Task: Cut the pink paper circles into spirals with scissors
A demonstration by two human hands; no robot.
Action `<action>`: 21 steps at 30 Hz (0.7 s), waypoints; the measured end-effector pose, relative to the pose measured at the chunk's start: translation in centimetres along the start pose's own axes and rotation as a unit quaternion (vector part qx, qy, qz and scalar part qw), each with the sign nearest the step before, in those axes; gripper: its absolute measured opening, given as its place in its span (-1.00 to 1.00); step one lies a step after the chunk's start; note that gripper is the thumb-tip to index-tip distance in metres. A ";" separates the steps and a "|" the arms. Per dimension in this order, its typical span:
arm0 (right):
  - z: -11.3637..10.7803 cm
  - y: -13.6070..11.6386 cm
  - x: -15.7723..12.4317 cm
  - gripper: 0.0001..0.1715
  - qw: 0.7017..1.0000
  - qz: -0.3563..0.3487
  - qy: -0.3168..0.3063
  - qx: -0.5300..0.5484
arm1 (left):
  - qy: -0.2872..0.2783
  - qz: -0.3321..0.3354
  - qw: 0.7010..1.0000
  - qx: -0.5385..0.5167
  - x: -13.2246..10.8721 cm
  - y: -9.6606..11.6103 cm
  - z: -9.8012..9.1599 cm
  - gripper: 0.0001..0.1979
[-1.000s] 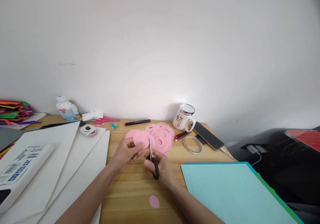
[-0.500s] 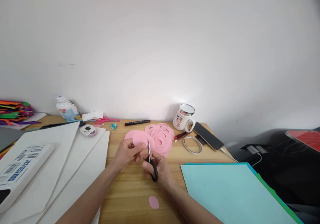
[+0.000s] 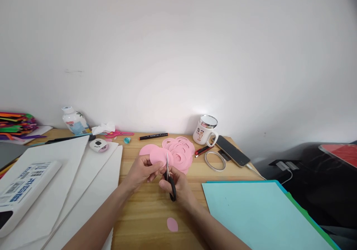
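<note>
My left hand (image 3: 142,171) pinches the lower left edge of a pink paper circle (image 3: 157,156) held above the table. In my right hand (image 3: 176,183) is a pair of black-handled scissors (image 3: 172,187), blades pointing up and lying across the circle's right side. Whether the blades are parted is hard to see. Behind the held circle lies another pink disc (image 3: 145,150), and to the right spreads a pile of pink paper rings (image 3: 182,155). A small pink leaf-shaped piece (image 3: 172,224) rests on the wood between my forearms.
White sheets (image 3: 97,190) cover the left, bearing a white box-shaped device (image 3: 28,192) and a tape dispenser (image 3: 98,145). At the back are a marker (image 3: 153,136) and pink scissors (image 3: 118,133). A mug (image 3: 205,131), phone (image 3: 232,151), ring (image 3: 215,161) and light blue sheets (image 3: 267,216) are right.
The held pink circle has shifted slightly to the right against the scissors, and more of the disc behind it shows. Both hands have otherwise barely moved.
</note>
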State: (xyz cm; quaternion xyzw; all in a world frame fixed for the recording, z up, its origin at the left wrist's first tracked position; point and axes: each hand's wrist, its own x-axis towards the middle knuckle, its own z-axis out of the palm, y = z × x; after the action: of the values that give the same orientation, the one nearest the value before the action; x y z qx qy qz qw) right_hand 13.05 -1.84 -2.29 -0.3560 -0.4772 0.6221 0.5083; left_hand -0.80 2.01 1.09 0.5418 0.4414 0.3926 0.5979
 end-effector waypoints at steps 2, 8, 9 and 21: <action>-0.1 0.1 0.0 -0.54 1.000 -0.001 0.003 -0.014 | 0.007 0.001 1.000 -0.001 -0.1 0.2 0.0 -0.72; 0.1 -0.1 -0.1 -0.57 1.000 0.007 0.007 -0.018 | 0.013 0.000 1.000 -0.010 -0.2 0.6 0.2 -0.71; 0.1 0.0 -0.1 -0.58 1.000 0.009 0.010 -0.016 | 0.013 0.000 1.000 -0.012 -0.3 0.6 0.2 -0.71; 0.3 -0.2 -0.2 -0.56 1.000 0.024 0.016 0.001 | 0.019 0.010 1.000 -0.013 -0.1 0.6 -0.1 -0.71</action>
State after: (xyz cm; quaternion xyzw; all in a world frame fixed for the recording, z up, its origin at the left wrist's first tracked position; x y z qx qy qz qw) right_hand 12.91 -2.09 -1.99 -0.3768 -0.4598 0.6286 0.5015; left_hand -0.90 1.95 1.69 0.5310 0.4421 0.4143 0.5924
